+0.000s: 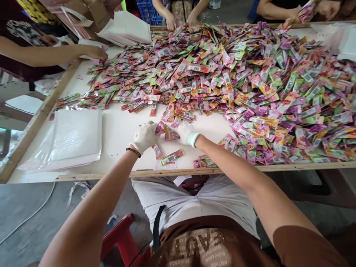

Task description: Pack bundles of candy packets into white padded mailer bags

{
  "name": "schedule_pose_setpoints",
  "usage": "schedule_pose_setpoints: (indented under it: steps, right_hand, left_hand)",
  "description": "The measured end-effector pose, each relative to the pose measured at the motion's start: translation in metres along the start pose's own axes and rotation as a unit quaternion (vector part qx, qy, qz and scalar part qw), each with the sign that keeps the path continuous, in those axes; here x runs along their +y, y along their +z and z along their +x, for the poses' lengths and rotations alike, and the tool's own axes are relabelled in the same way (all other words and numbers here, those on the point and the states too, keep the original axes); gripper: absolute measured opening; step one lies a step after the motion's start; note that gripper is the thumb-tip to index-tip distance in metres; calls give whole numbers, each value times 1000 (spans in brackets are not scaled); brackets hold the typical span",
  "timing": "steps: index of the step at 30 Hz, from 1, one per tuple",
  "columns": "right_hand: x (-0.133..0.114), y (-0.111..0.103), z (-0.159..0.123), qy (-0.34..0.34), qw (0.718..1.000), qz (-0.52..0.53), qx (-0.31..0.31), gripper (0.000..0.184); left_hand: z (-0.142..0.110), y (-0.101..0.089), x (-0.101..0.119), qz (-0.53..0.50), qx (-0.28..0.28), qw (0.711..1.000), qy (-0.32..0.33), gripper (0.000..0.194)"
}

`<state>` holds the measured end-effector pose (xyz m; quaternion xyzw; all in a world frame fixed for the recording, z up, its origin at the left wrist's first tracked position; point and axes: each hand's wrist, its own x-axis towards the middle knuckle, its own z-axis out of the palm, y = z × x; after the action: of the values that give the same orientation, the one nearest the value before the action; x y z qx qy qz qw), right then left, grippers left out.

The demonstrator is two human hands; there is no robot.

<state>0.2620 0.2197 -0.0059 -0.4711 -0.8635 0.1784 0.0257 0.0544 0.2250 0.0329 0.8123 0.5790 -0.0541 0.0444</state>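
My left hand (145, 136), in a white glove with a beaded bracelet at the wrist, has its fingers curled around some small purple and pink sachets (161, 128). Facing it, my right hand (185, 134), in a white glove with a mint cuff, closes on the end of another purple-orange sachet (172, 136); its fingertips are partly hidden. Just below the hands lie a green sachet (172, 157) and a pink one (157, 152) on the white tabletop (119, 148). Directly beyond them spreads a large heap of mixed sachets (194, 81).
A stack of white bags (76, 135) lies at the left, another pile of white bags (128, 29) at the back. A wooden rim (139, 173) edges the table. A person's arm (55, 53) reaches in from the left; other people's hands (180, 21) work at the far side.
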Motion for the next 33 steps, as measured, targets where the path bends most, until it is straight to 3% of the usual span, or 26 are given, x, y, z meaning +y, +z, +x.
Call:
schedule_pose_setpoints:
  steps: [3, 6, 9, 12, 15, 18, 23, 27, 30, 33]
  right_hand:
    - [9, -1, -12, 29, 999, -15, 8, 38]
    - [8, -6, -17, 54, 998, 11, 43, 27]
    - [-9, -12, -5, 74, 994, 65, 53, 24]
    - [-31, -18, 13, 79, 995, 46, 30, 21]
    - [-44, -23, 18, 79, 997, 18, 13, 25]
    - [-46, -24, 5, 95, 995, 12, 6, 28]
    - [-32, -24, -32, 90, 996, 10, -16, 39]
    - [7, -39, -78, 73, 997, 24, -31, 38]
    - [51, -55, -119, 68, 996, 46, -18, 40]
    - [86, -59, -152, 89, 996, 21, -13, 37]
  left_hand:
    - [-20, -5, -20, -26, 37, 997, 69, 26]
    - [-41, 3, -33, -52, 18, 984, 171, 30]
    - [-55, 17, -32, -38, -13, 968, 246, 43]
    - [-59, 26, -24, -9, -32, 965, 261, 43]
    - [-59, 31, -18, 20, -40, 969, 242, 36]
    - [-60, 40, -16, 12, -28, 977, 211, 34]
    - [-70, 52, -19, -49, 46, 983, 173, 22]
    - [-69, 42, -42, -95, 119, 987, 44, 28]
    - [-56, 41, -77, -84, 104, 990, -53, 35]
    - [-41, 48, -108, -69, 68, 992, -84, 20]
